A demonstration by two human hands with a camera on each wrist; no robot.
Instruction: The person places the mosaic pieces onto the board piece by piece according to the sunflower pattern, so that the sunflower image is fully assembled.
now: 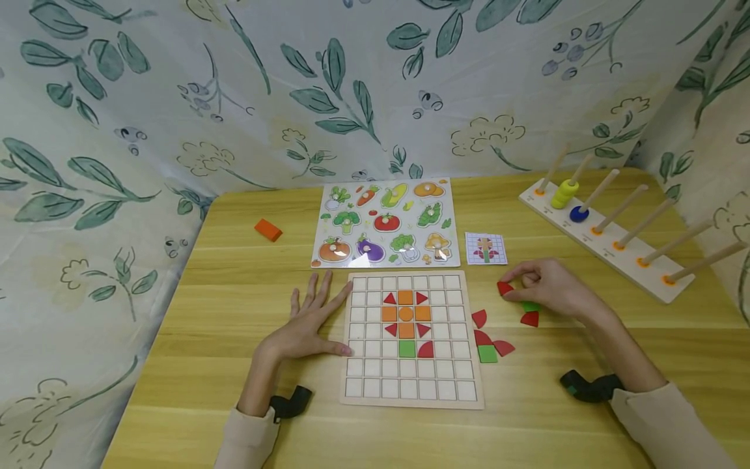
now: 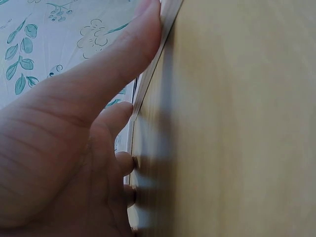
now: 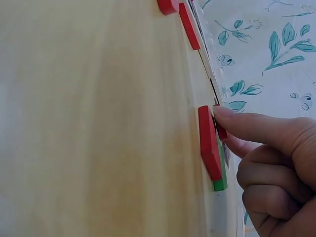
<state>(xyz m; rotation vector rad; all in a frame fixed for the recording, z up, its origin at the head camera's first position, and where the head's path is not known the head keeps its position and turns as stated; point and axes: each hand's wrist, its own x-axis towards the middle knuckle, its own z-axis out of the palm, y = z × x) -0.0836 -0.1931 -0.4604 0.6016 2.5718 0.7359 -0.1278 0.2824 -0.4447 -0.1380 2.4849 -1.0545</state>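
Note:
My right hand [image 1: 551, 286] pinches a red quarter-circle tile [image 1: 502, 288] between thumb and index finger, right of the wooden grid board [image 1: 413, 402]. Partly under that hand lies a green tile [image 1: 530, 306]; beside it is another red quarter-circle tile [image 1: 530, 319], also near the fingers in the right wrist view. My left hand [image 1: 307, 329] rests with spread fingers along the board's left edge, its thumb touching the rim. On the board sit orange squares around an orange circle [image 1: 406, 314], several red triangles, a green square [image 1: 407, 349] and a red quarter-circle [image 1: 426, 350].
Loose red tiles [image 1: 479, 318] and a green square tile [image 1: 487, 354] lie right of the board. Behind it are a vegetable puzzle [image 1: 377, 195] and a pattern card [image 1: 486, 249]. A peg stand [image 1: 635, 266] stands far right, an orange block [image 1: 268, 230] far left.

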